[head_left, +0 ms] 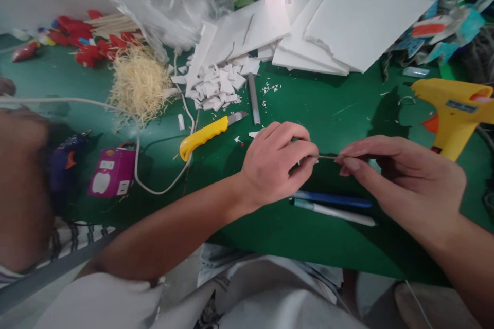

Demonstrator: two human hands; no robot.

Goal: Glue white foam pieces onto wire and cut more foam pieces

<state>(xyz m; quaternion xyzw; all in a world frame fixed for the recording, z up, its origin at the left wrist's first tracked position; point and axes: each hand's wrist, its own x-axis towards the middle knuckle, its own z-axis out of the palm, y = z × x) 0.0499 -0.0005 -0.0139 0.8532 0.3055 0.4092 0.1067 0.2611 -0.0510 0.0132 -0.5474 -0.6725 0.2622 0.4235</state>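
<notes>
Between my two hands runs a short, thin, greyish strand (pixel 327 157), like a wire or string. My left hand (pixel 280 162) pinches its left end with the fingers curled in. The fingertips of my right hand (pixel 409 180) pinch the other end. Just below lie a blue pen (pixel 332 198) and a white pen (pixel 335 212) on the green table (pixel 239 221). Left of my left hand rests a yellow utility knife (pixel 208 136) with its blade out. A grey stick (pixel 253 98) lies beyond it.
White foam sheets (pixel 358 15) and a heap of white scraps (pixel 216 85) lie at the back. A yellow glue gun (pixel 451 113) stands at right. Leftward are straw-like shreds (pixel 139 85), a purple box (pixel 111 172), a white cable (pixel 154 191), a blue glue gun (pixel 67 162) and another person's arm (pixel 23 190).
</notes>
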